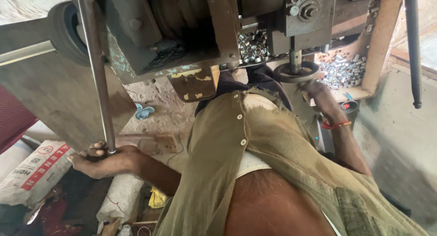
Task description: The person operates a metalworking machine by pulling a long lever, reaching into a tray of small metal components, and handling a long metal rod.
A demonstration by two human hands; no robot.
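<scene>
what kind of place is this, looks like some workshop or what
Probably a small metal-parts workshop. A heavy, worn machine fills the view, a wooden tray holds piles of small shiny metal pieces, and the left hand grasps a long steel bar while the right hand turns a handwheel.

Workshop interior, dim, daylight coming in top left and far right. Grey concrete wall (pixel 50 94) on the left, plaster patchy behind the machine. Floor (pixel 400 140) is bare grey concrete on the right, dusty and worn. Lower left is cluttered: white printed woven sack (pixel 34 172), a second pale sack (pixel 119 199), yellow scrap (pixel 157 198). Blue scrap (pixel 144 111) lies on the rough ground. Dark red cloth (pixel 11 122) at the left edge.
</scene>
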